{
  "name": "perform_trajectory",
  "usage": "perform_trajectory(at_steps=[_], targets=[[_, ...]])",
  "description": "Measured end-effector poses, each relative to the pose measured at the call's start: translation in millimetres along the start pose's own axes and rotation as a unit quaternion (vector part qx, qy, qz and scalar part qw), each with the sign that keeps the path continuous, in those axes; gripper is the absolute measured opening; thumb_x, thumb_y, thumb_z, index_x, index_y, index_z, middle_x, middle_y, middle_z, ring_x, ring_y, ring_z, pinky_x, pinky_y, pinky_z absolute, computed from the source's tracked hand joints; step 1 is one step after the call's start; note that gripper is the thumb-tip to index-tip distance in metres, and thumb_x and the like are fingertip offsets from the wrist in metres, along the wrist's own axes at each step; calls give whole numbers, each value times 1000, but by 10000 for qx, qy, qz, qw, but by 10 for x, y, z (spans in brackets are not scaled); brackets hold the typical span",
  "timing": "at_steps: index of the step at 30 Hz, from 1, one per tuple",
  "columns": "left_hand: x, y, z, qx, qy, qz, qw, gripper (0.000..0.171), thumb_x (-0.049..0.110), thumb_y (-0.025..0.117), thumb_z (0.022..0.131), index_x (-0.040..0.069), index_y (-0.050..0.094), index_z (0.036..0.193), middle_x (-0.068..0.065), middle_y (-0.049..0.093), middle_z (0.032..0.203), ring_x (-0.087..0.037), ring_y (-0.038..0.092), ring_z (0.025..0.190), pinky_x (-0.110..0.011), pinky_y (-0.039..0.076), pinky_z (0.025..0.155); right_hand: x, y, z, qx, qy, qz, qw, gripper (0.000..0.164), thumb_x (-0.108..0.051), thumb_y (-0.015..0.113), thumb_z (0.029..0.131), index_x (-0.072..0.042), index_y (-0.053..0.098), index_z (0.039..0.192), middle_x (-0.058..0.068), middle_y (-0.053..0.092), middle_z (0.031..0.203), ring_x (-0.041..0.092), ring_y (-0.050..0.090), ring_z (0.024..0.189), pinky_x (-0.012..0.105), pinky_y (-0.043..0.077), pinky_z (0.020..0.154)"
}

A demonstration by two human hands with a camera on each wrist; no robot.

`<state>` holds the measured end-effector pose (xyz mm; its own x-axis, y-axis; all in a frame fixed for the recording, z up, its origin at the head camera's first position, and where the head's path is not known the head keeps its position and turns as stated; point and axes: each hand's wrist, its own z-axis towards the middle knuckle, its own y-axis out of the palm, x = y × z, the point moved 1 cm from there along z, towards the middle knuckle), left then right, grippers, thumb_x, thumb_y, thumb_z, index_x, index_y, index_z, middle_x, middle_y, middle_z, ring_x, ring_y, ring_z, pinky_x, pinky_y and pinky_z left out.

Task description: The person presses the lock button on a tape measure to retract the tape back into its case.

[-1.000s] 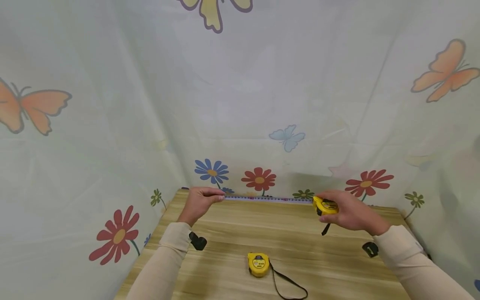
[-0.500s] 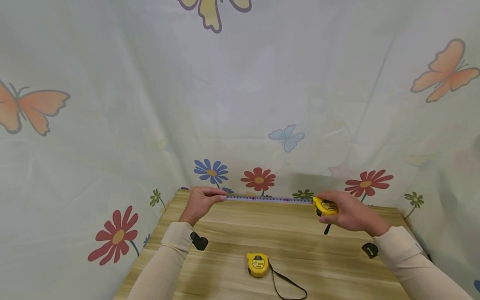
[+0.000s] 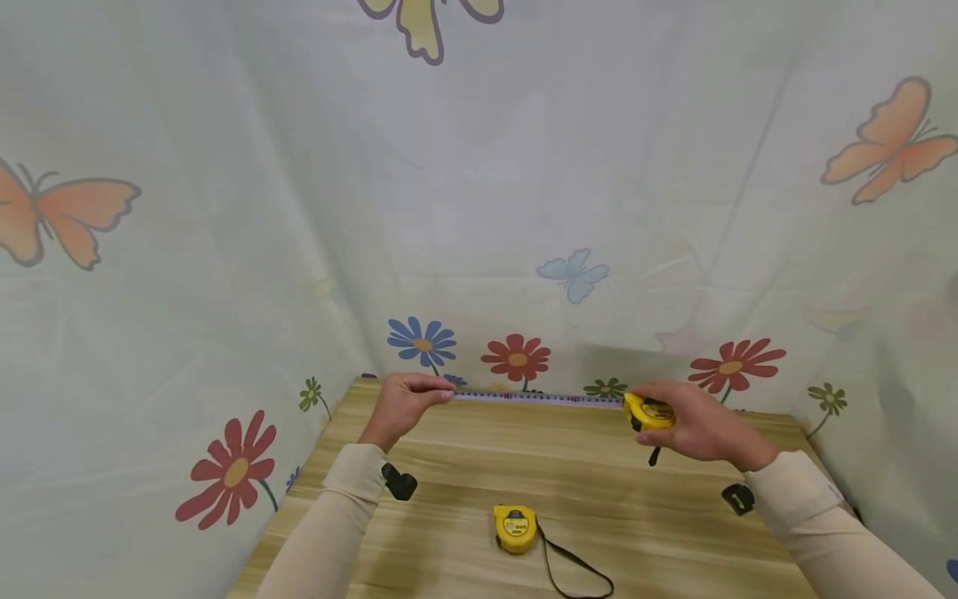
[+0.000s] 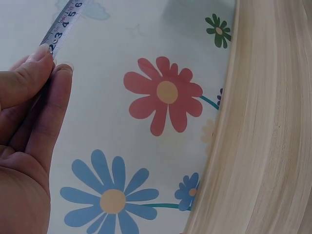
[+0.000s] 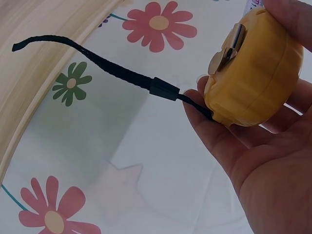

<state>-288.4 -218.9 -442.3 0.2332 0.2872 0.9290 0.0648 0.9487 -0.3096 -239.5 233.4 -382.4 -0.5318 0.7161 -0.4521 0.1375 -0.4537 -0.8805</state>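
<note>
My right hand [image 3: 699, 424] grips a yellow tape measure [image 3: 649, 412], its fingers curled round the case. From the case a white blade [image 3: 539, 399] stretches straight across to my left hand [image 3: 400, 408], which pinches the blade's end between thumb and fingers. In the left wrist view the low numbers on the blade [image 4: 66, 19] show just past the fingertips, which cover the tip. A metal clip [image 5: 236, 41] and a black wrist strap [image 5: 122, 73] on the case appear in the right wrist view; the strap dangles. The blade is held up over the back of the table.
A second yellow tape measure [image 3: 516, 528] lies on the wood-grain table [image 3: 449, 466] near the front, its looped black strap [image 3: 572, 561] to the right. A curtain [image 3: 479, 208] printed with flowers and butterflies encloses the table at the back and both sides.
My left hand has shifted very slightly to the right, and the blade's stretch between the hands is a little shorter. The right hand and the tape measure on the table stay put.
</note>
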Motion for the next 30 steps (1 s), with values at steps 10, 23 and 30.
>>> perform_trajectory(at_steps=[10, 23, 30], targets=[[3, 17, 23, 26, 14, 19, 10000, 15, 15, 82, 91, 8, 84, 104, -8, 82, 104, -15, 76, 94, -32, 64, 86, -10, -7, -7, 26, -5, -33, 10000, 59, -31, 84, 89, -2, 64, 136, 5, 69, 117, 12, 59, 92, 29, 57, 80], [62, 82, 20, -128, 30, -54, 9999, 20, 14, 81, 92, 2, 82, 107, -12, 81, 106, -18, 76, 95, -57, 59, 96, -17, -17, -24, 11, 57, -24, 10000, 60, -30, 84, 89, -2, 64, 137, 5, 68, 115, 12, 58, 91, 30, 56, 79], [43, 106, 31, -103, 9, -58, 9999, 16, 14, 82, 90, 5, 83, 103, -11, 81, 104, -16, 76, 94, -46, 63, 92, -9, -5, -19, 18, 49, -39, 10000, 59, -32, 84, 89, -3, 64, 136, 4, 68, 114, 11, 58, 90, 28, 56, 79]])
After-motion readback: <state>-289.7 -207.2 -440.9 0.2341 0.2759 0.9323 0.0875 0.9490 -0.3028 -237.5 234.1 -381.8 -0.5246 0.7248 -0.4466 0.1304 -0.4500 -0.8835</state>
